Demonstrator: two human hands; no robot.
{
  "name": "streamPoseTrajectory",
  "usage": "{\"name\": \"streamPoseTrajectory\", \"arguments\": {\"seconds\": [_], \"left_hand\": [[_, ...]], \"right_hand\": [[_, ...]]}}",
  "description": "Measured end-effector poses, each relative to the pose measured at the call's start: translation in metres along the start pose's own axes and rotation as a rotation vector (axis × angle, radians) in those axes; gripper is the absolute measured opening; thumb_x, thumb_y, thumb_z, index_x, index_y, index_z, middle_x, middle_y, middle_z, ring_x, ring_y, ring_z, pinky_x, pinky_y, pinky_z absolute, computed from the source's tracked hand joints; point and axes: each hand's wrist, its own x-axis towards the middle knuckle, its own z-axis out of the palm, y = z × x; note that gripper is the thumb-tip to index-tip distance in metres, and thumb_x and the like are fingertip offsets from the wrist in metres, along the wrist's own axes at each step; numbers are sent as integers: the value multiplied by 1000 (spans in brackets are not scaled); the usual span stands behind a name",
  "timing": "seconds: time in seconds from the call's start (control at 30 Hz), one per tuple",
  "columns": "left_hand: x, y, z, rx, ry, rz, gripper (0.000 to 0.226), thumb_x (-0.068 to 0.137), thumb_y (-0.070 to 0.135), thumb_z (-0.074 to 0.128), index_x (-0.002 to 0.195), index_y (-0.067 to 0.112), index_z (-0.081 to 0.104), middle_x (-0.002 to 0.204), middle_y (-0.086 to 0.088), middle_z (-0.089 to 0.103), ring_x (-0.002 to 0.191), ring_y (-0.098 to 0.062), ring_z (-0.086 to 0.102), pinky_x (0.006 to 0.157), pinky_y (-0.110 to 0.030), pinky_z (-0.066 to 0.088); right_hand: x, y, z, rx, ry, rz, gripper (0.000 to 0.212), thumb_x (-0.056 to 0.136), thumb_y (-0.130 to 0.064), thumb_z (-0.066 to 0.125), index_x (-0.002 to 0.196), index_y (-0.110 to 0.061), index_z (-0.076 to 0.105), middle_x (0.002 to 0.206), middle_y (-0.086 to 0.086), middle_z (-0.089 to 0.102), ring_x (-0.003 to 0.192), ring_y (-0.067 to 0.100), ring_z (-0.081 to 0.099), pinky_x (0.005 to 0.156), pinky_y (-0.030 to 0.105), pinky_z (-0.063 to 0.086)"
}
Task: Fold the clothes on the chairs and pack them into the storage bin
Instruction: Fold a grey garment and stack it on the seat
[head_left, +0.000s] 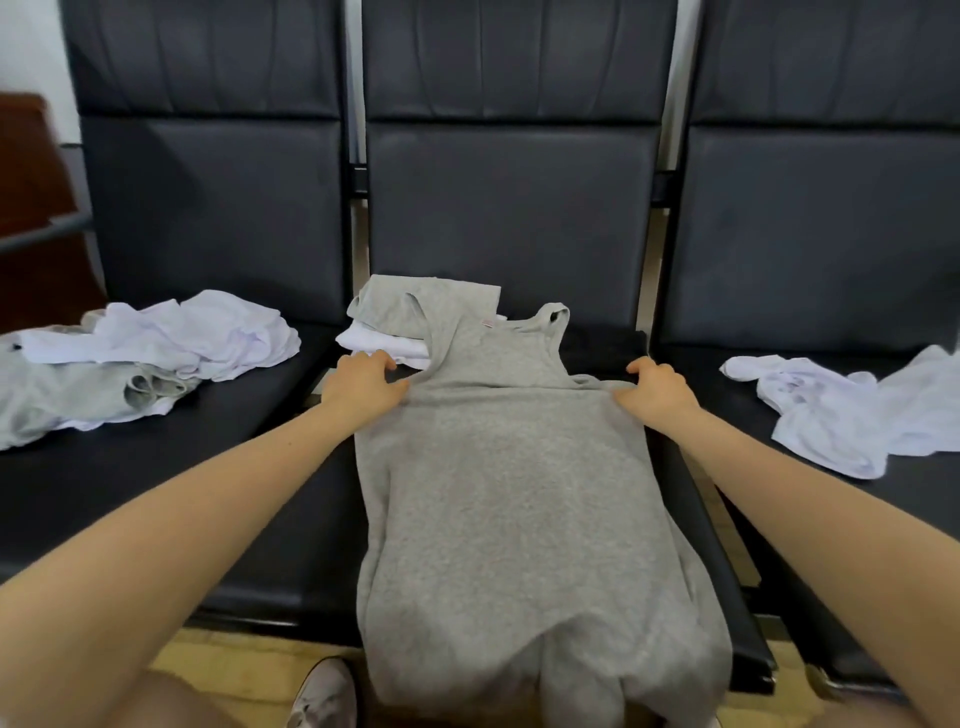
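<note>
A grey tank top (509, 488) lies lengthwise on the middle black chair seat (613, 348), its hem hanging over the front edge. My left hand (363, 382) pinches the top's left edge just under the armhole. At the matching spot on the other side, my right hand (657, 389) grips the fabric. Behind the top, a small stack of folded clothes (410, 317), grey over white, sits at the back of the same seat. No storage bin is in view.
A loose heap of white and grey clothes (145, 358) lies on the left chair seat. Crumpled white garments (852, 410) lie on the right chair seat. A shoe (324, 693) stands on the yellowish floor below. A dark brown cabinet (31, 202) stands at far left.
</note>
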Motion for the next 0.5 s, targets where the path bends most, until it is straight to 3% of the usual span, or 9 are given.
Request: {"name": "streamPoseTrajectory", "arguments": {"seconds": [0.1,0.13,0.2,0.27,0.37,0.43,0.5], "left_hand": [[-23,7,-21,-64,-86,-17,30,87,41,55,101,15,61,104,-4,63,99,-24,59,85,-37,48],[-37,8,-27,-52,-131,-18,27,87,41,55,94,15,60,100,-3,63,96,-23,60,84,-36,47],[-63,9,-33,5,-191,-10,31,89,45,53,89,15,59,98,-3,63,96,-22,59,82,-31,45],[-93,7,-33,85,-231,-4,47,90,53,48,102,11,64,103,-3,63,102,-24,59,80,-29,44],[-137,5,-27,150,-350,-47,64,89,62,43,121,11,61,122,-6,61,113,-25,57,85,-30,45],[-161,10,-23,206,-419,-26,58,90,58,46,119,10,61,122,-8,60,113,-26,56,82,-30,44],[-174,13,-18,220,-401,-3,44,92,48,48,105,9,65,114,-10,62,104,-26,58,80,-30,44]], "right_hand": [[-29,-5,-20,-73,-60,-46,46,89,-27,58,131,-10,49,124,13,54,110,29,55,82,34,46],[-41,-6,-26,-97,-89,-71,37,88,-27,59,120,-8,55,114,12,58,102,28,57,78,33,46],[-66,-8,-37,-123,-153,-96,20,88,-27,60,81,-8,58,82,9,59,75,24,57,64,30,43],[-96,-7,-44,-136,-209,-85,37,88,-31,61,59,-13,46,60,3,49,55,20,50,53,27,41],[-143,2,-47,-266,-264,-56,46,89,-41,59,57,-12,44,54,3,49,48,17,48,52,27,41],[-168,14,-39,-309,-318,-30,48,88,-47,60,60,-12,45,57,4,51,49,17,48,50,26,41],[-183,24,-28,-190,-413,-13,45,88,-45,62,62,-14,41,62,1,47,51,15,44,47,23,39]]}}
